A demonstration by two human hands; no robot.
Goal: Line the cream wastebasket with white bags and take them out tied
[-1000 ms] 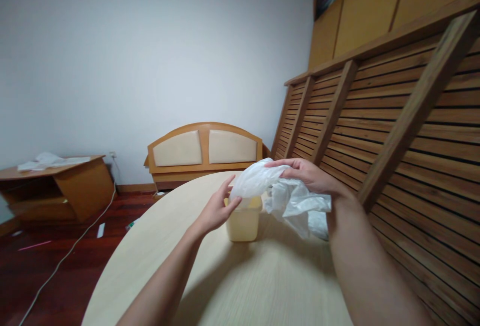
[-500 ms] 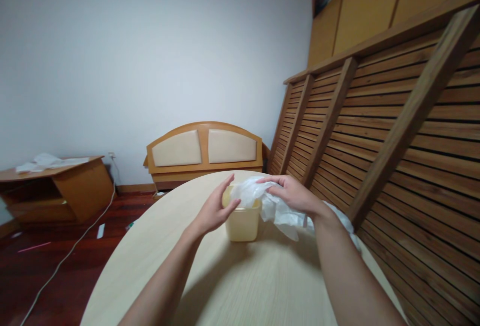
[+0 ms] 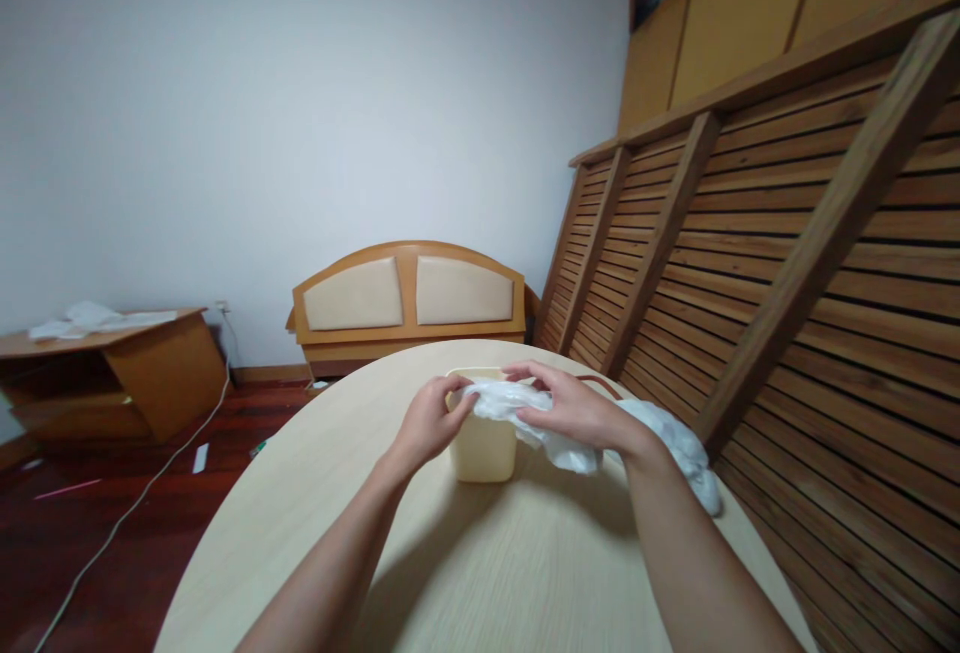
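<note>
A pale yellow plastic container [image 3: 484, 453] stands upright on the round table. Across its mouth stretches a crumpled white plastic bag [image 3: 502, 399]. My left hand [image 3: 433, 423] pinches one end of this bag at the container's left rim. On the other side, my right hand [image 3: 566, 408] curls its thumb and fingers around the bag, part of which hangs down to the right of the container. More bunched white material [image 3: 670, 443] lies beyond my right wrist, partly covered by it. The bag hides most of the container's opening.
The round light wood table [image 3: 300, 493] carries these things. A reddish-brown curved strip [image 3: 600, 385] shows behind my right hand. Slatted wooden panels [image 3: 757, 263] lean at the right. A headboard [image 3: 409, 298] stands ahead; a low cabinet [image 3: 161, 373] and a cable [image 3: 142, 503] are at left.
My left hand has closed from spread fingers onto the bag's end. The bag has been drawn lower and tighter between both hands, and the reddish-brown strip now shows.
</note>
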